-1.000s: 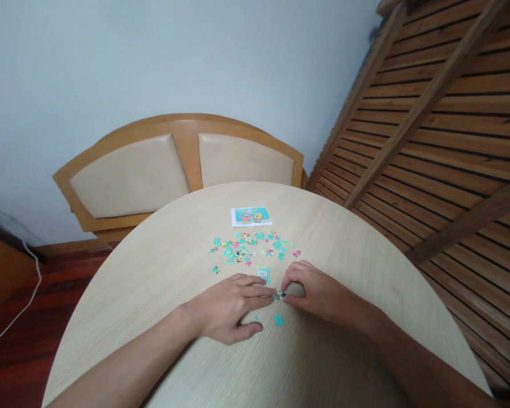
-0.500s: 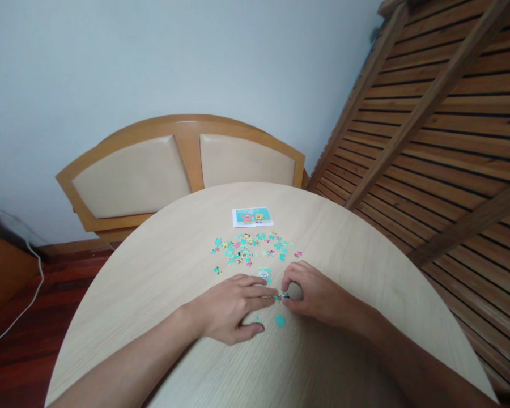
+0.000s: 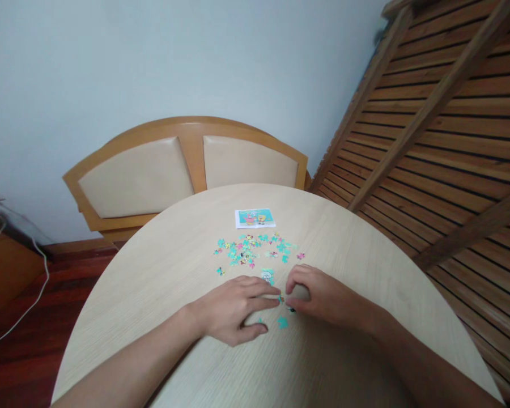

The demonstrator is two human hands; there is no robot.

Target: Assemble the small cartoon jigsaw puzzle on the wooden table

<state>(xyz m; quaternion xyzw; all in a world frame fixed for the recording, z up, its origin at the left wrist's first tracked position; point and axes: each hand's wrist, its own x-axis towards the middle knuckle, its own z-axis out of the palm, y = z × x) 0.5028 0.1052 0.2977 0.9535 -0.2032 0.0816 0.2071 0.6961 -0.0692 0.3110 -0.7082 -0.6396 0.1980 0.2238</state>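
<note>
1. Head view, left hand (image 3: pixel 238 309): it lies palm down, fingers extended and thumb spread wide, gripping nothing visible. Its fingertips meet a small multicoloured jigsaw piece (image 3: pixel 281 298).
2. Head view, right hand (image 3: pixel 321 292): thumb and forefinger curve towards each other, a narrow gap between their tips. A small dark jigsaw piece (image 3: pixel 291 310) shows just at the thumb; whether it is gripped, I cannot tell.
3. Head view, near the hands: a flat teal jigsaw piece (image 3: pixel 283 322) lies nearer the wearer, and a small teal-and-white patch (image 3: pixel 267 276) with a drawn face lies just beyond the left fingers.
4. Head view, farther out: a loose scatter of teal, pink and yellow jigsaw pieces (image 3: pixel 246 249) lies before a white-edged printed picture sheet (image 3: pixel 255 219) on the round pale wood-grain table (image 3: pixel 161 283).
</note>
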